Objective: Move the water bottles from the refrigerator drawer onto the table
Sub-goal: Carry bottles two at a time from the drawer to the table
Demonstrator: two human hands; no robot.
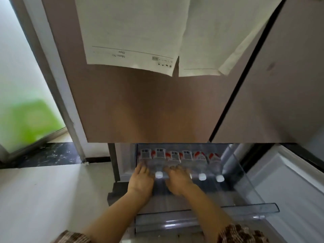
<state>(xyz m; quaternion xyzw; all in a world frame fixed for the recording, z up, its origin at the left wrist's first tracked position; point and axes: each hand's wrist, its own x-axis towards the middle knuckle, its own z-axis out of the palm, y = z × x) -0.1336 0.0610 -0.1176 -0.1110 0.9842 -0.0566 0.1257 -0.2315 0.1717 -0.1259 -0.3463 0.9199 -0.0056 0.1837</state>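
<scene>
Sleeves [242, 234] are framing both forearms at six o'clock. Left fingers [141, 166] are spreading loosely over the leftmost bottle [145, 155]; right fingers [172, 168] are settling on the third bottle [173, 157], neither yet clenched. Six bottles are lying capped-end outward in the drawer [245, 172]. Pickup is starting; next calls for closing around two and lifting toward the worktop, unseen here.

bottles [178, 159] in drawer [245, 186] (side by side), below fridge door [149, 106]
</scene>
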